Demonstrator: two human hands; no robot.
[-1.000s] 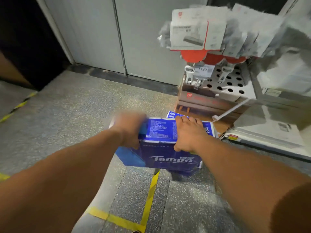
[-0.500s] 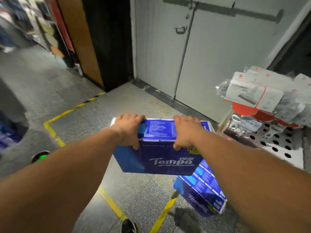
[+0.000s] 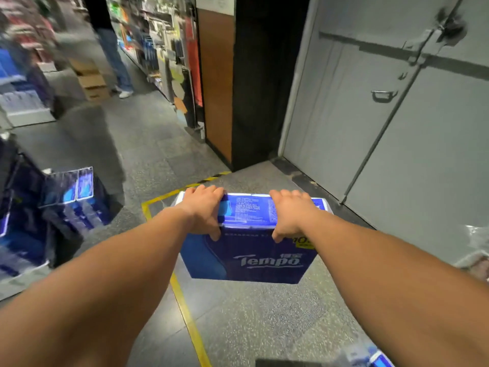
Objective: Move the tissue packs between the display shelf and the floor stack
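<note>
I carry a blue Tempo tissue pack (image 3: 248, 258) in the air above the floor, its logo facing me. My left hand (image 3: 202, 210) grips its top left edge, fingers over the far side and thumb on the near face. My right hand (image 3: 289, 211) grips the top right edge the same way. More blue tissue packs (image 3: 71, 197) sit blurred on the display shelf (image 3: 18, 284) at the left. The corner of another blue pack (image 3: 381, 360) shows at the bottom right.
Yellow tape lines (image 3: 185, 311) mark the speckled floor. Grey double doors (image 3: 391, 123) stand at the right, a dark doorway (image 3: 259, 83) ahead. A person (image 3: 111, 46) stands up the aisle beside cardboard boxes (image 3: 92, 83). A plastic-wrapped item (image 3: 476, 250) is at the right edge.
The view has swung left, away from the pegboard rack and the pack on the floor. The shelf with blue packs has come into sight. Both hands keep the same hold on the pack.
</note>
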